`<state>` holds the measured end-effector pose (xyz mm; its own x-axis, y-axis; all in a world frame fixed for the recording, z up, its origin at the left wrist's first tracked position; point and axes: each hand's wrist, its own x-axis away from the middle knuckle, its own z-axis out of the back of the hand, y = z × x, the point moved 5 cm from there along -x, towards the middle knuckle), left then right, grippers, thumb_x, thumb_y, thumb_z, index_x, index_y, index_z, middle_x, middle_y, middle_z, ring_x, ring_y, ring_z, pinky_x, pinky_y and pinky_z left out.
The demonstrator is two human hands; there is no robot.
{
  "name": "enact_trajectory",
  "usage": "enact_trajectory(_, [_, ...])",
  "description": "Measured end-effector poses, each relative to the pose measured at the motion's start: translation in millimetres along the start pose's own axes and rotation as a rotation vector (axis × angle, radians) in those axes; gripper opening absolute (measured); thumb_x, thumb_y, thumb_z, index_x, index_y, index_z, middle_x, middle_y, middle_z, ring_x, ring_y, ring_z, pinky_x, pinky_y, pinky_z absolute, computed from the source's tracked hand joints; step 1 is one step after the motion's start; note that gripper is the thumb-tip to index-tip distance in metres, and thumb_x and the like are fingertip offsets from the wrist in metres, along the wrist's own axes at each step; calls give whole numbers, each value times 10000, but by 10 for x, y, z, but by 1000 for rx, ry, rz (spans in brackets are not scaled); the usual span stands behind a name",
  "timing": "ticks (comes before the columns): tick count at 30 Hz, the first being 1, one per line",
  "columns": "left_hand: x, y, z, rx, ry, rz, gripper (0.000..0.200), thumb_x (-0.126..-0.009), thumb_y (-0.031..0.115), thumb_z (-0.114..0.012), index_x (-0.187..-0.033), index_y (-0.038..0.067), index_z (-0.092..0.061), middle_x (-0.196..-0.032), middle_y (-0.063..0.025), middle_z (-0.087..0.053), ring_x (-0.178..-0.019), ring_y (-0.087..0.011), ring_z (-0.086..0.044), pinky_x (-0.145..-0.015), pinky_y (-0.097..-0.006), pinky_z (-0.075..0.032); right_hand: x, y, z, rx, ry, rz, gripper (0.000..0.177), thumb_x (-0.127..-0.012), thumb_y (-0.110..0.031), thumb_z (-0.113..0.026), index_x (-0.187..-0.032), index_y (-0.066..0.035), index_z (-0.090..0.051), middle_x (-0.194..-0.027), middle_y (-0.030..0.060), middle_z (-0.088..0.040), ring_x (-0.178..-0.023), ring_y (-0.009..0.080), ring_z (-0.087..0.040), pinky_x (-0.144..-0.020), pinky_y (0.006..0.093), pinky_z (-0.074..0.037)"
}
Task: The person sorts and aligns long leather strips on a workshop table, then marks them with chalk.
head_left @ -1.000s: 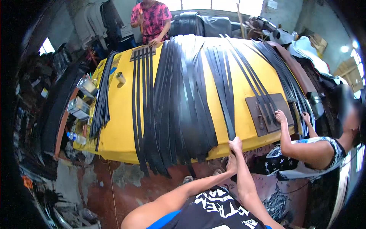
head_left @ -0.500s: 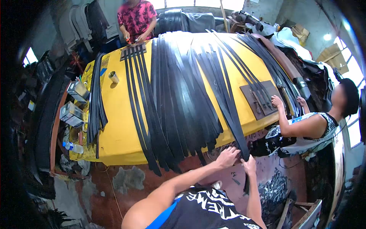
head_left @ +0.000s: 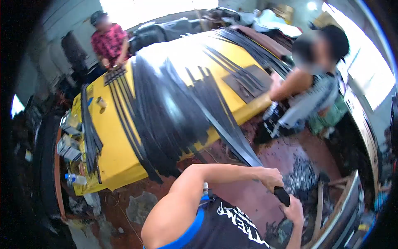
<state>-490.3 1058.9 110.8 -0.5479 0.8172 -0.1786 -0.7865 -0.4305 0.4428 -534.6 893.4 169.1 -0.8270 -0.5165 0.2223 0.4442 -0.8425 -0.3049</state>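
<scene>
My left hand [head_left: 271, 178] is closed around a bundle of long black leather-like strips [head_left: 234, 145], off the near right side of the table. Just beyond it, my right hand [head_left: 294, 209] grips the same bundle near its end, and a short thick black stretch shows between the two fists. From my hands the bundle runs taut and slanting back across the yellow table [head_left: 120, 172]. Many more black strips [head_left: 166, 108] lie side by side over the table, their ends hanging past the near edge.
A co-worker [head_left: 319, 79] stands at the right beside a dark board [head_left: 246, 83] with strips on it. Another person [head_left: 110, 45] works at the far left corner. Black scraps [head_left: 304, 174] are heaped on the floor near a wooden frame [head_left: 338, 211]. A metal cup [head_left: 100, 102] stands on the table.
Both my hands have moved right and away from the table, pulling the bundle along with them. My view has turned and shifted. The co-worker at the right leans further toward the board.
</scene>
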Motion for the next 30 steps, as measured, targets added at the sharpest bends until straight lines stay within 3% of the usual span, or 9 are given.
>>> enact_trajectory(3, [-491, 575, 55, 210, 68, -36, 318, -720, 347, -723, -886, 90, -637, -813, -139, -667, -796, -388, -645, -691, -490, -508, 582, 370, 459, -1, -33, -22, 491, -790, -323, -759, -1118, -2, -582, -1032, 252, -646, -1018, 427, -606, -860, 484, -488])
enact_trajectory(6, [-871, 922, 18, 322, 74, -37, 621, -685, 263, -794, -1232, 79, -566, -1131, -177, -642, -1054, -385, -612, -888, -452, -501, 1077, 757, 915, 28, -24, 21, 489, -810, -373, -732, -1104, -11, -584, -1012, 233, -655, -968, 420, -627, -811, 489, -504])
enact_trajectory(7, [-972, 799, -264, 269, 120, -30, 619, -677, 256, -806, -1214, 49, -576, -1136, -178, -649, -1072, -381, -612, -905, -441, -505, 1229, 983, 955, 104, -3, 50, 457, -820, -385, -711, -1058, -17, -583, -967, 211, -661, -926, 414, -638, -772, 495, -508])
enact_trajectory(9, [-1141, 757, -581, 294, -32, 171, 513, -705, 234, -802, -1156, 75, -617, -1070, -174, -675, -1027, -372, -634, -866, -433, -515, 1536, 1155, 1192, 134, -85, 24, 351, -830, -328, -682, -964, -29, -558, -904, 180, -658, -877, 384, -656, -741, 488, -511])
enact_trajectory(11, [-1406, 1031, -662, 396, 4, 72, 449, -746, 160, -783, -1155, 67, -622, -974, -174, -694, -908, -378, -665, -780, -418, -531, 1805, 1401, 1283, 170, -99, 64, 320, -815, -273, -687, -954, -18, -553, -894, 186, -654, -858, 389, -655, -722, 480, -514])
enact_trajectory(17, [-2324, 1429, -472, 508, -67, -4, 460, -727, 159, -800, -1140, 59, -625, -935, -188, -687, -863, -391, -655, -749, -427, -516, 2258, 1953, 2008, 163, -116, -63, 391, -828, -311, -709, -1008, 2, -560, -923, 196, -655, -939, 398, -636, -782, 494, -501])
enact_trajectory(24, [-3017, 1352, -605, 710, -249, -57, 462, -731, 158, -813, -1111, -24, -623, -933, -207, -673, -855, -285, -655, -767, -375, -501, 2184, 2377, 2240, 132, -216, -174, 369, -837, -275, -700, -1016, 14, -556, -937, 221, -644, -930, 424, -621, -800, 508, -489])
enact_trajectory(28, [-3537, 1235, -850, 863, -168, -75, 427, -737, 174, -826, -1066, -22, -638, -904, -175, -676, -827, -274, -650, -773, -356, -501, 2060, 2622, 2498, 159, -341, -317, 355, -823, -264, -706, -1007, 9, -576, -931, 213, -652, -924, 408, -644, -803, 484, -517])
enact_trajectory(30, [-3838, 1287, -822, 938, -186, -123, 420, -737, 177, -830, -1054, -23, -639, -903, -168, -678, -826, -270, -655, -775, -348, -501, 2098, 2736, 2737, 220, -277, -310, 357, -793, -264, -727, -997, -2, -596, -936, 207, -661, -892, 406, -655, -789, 477, -531])
